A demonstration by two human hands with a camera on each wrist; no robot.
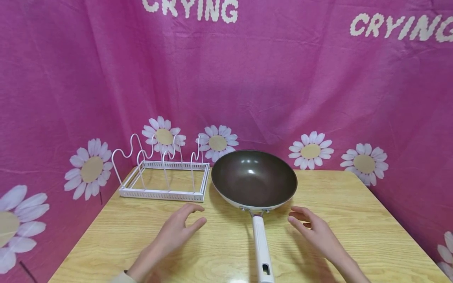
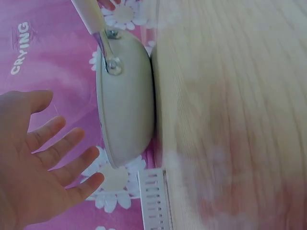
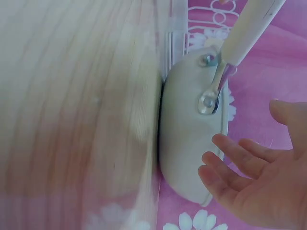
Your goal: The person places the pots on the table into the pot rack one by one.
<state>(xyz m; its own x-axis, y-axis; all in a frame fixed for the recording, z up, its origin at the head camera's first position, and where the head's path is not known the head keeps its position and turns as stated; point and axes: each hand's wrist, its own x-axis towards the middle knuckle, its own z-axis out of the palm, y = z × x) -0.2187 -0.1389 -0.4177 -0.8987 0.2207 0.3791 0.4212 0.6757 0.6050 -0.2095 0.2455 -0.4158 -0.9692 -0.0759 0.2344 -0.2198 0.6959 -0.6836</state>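
Note:
A wok (image 1: 254, 179) with a dark inside, pale outer wall and long white handle (image 1: 262, 247) stands on the wooden table, handle toward me. My left hand (image 1: 175, 229) hovers left of the handle, thumb and fingers spread, touching nothing. On the other side my right hand (image 1: 315, 232) is held near the wok's lower right rim, fingers relaxed and holding nothing. Both wrist views show the wok's pale side (image 2: 127, 105) and the riveted handle bracket (image 3: 209, 99). The left palm (image 2: 33, 177) and right palm (image 3: 268, 191) face inward with loose fingers.
A white wire rack (image 1: 162, 194) with wavy upright dividers stands on the table (image 1: 226, 243), just left of the wok. Behind and along the sides hangs a pink cloth (image 1: 255, 86) printed with daisies and lettering. The table's right edge slopes away beyond my right hand.

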